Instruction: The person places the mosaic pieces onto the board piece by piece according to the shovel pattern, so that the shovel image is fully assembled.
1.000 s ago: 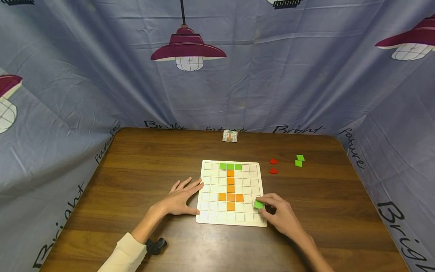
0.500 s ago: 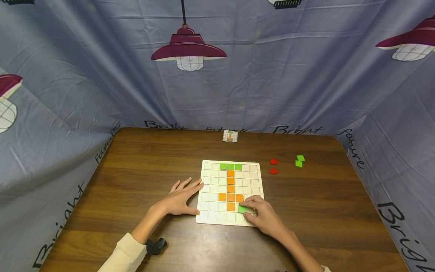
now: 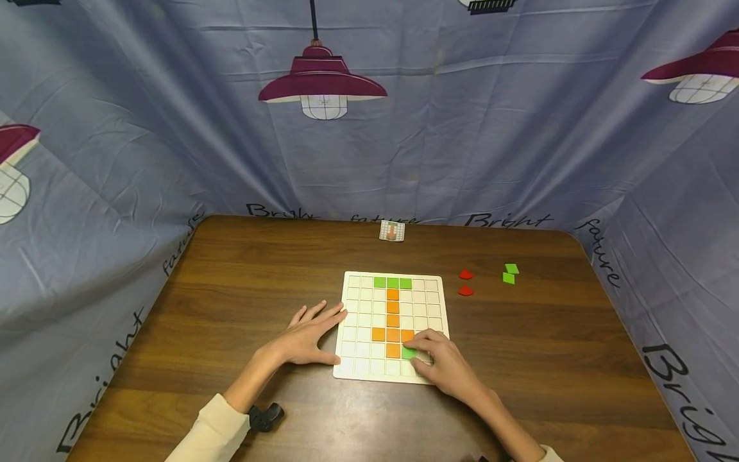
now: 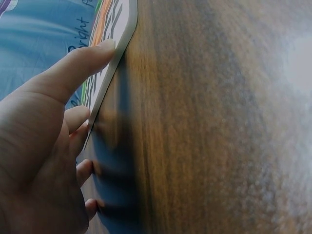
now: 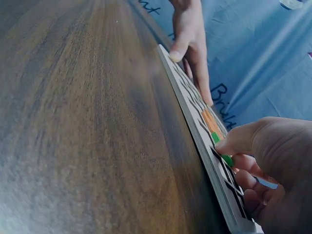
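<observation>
A pale square grid board (image 3: 355,366) lies flat on the table. My left hand (image 3: 303,341) spreads along its left side, with thumb and index fingertip on the board's edge; the left wrist view shows the thumb (image 4: 78,68) on the rim. My right hand (image 3: 447,362) pinches a green square tile (image 3: 408,353) between thumb and fingers, over the cell right of the lowest orange tile (image 3: 393,351). In the right wrist view the thumb partly covers the green tile (image 5: 227,159). More orange tiles (image 3: 393,307) form a cross-like column below a row of 3 green tiles (image 3: 392,283).
Two red pieces (image 3: 466,291) with curved edges lie right of the board. Two loose green tiles (image 3: 509,278) lie farther right. A small printed card (image 3: 392,231) sits at the table's back edge. A blue-grey curtain (image 3: 462,128) surrounds the wooden table (image 3: 248,269).
My right hand has moved left across the board with the green tile, from the right edge to beside the lowest orange tile. My left hand stays in place.
</observation>
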A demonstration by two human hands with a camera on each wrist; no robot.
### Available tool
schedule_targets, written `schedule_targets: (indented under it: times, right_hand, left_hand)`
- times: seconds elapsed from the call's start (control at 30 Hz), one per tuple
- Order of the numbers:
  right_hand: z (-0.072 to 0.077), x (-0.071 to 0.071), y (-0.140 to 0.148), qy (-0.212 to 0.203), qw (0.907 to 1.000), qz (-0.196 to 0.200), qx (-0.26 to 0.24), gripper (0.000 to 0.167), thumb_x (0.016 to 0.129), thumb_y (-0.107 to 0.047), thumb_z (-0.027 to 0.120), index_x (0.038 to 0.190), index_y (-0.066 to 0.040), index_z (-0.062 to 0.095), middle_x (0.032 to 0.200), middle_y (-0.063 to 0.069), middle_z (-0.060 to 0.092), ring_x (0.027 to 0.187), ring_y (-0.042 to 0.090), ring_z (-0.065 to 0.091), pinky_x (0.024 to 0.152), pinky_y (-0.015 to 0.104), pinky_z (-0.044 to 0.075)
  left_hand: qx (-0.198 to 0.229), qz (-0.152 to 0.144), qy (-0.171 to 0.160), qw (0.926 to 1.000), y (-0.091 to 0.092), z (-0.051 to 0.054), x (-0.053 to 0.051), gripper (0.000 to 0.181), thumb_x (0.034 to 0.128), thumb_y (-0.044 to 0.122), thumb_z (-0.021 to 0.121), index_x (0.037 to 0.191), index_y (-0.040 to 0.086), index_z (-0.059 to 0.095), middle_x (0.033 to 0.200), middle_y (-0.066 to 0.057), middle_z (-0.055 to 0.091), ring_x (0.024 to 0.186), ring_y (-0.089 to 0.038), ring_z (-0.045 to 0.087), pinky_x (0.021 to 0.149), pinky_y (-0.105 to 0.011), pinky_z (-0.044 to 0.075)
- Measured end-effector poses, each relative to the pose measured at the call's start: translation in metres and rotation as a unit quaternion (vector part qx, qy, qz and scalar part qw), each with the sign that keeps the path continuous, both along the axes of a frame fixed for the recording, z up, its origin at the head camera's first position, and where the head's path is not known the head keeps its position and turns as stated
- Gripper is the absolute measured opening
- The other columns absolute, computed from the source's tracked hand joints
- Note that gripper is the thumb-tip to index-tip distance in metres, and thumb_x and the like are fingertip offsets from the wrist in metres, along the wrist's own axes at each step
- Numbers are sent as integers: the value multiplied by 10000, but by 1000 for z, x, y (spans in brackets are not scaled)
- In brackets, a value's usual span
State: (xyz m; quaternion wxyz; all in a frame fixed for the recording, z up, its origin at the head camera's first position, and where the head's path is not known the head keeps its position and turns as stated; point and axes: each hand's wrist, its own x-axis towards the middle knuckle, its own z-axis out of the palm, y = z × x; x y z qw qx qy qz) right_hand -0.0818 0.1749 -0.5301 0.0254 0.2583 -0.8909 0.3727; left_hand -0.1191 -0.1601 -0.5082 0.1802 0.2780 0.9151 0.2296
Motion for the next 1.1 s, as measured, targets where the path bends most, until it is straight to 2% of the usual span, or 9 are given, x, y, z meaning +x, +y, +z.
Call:
schedule_targets:
  times: [0.23,0.53,0.73,0.87,1.1]
  right_hand:
    - [-1,-2,-1,-52,9999,-30,80,320,794,28,761,1091,-88,775,1051,-40,631,958,150,577,747,292,516]
    - [0,-2,-1,-40,10000,-35,83,313,794,26,783,1086,-85,777,1044,-46,627,945,134,581,771,310,523]
    - [1,-4,4,-56,9995,-70,-307,303,787,17,799,1069,-94,777,1032,-48,658,883,111,595,711,273,495]
    - [5,-7,18,-62,9978,-371,-541,279,792,-2,807,1052,-100,779,1034,-56,685,833,111,598,667,263,484]
    - [10,-19,57,-22,9913,-1215,-497,283,836,-25,790,1113,-72,757,1106,16,694,898,179,641,752,290,539]
  left_hand:
    - [-25,13,-46,10000,0,1,0,930,846,487,749,1594,181,289,1651,-6,194,1507,-342,72,1148,-623,2]
    - [2,26,-56,10000,1,2,0,936,837,481,755,1594,181,293,1649,2,202,1507,-339,83,1149,-624,11]
    - [-26,26,-72,10000,1,3,0,933,841,484,753,1594,186,291,1650,6,196,1507,-339,79,1150,-622,10]
    - [-26,18,-70,10000,1,3,0,937,841,489,751,1595,184,287,1650,1,196,1507,-343,79,1149,-624,9]
    - [-18,46,-70,10000,1,3,0,938,836,486,754,1594,185,292,1649,7,198,1507,-337,81,1150,-623,10]
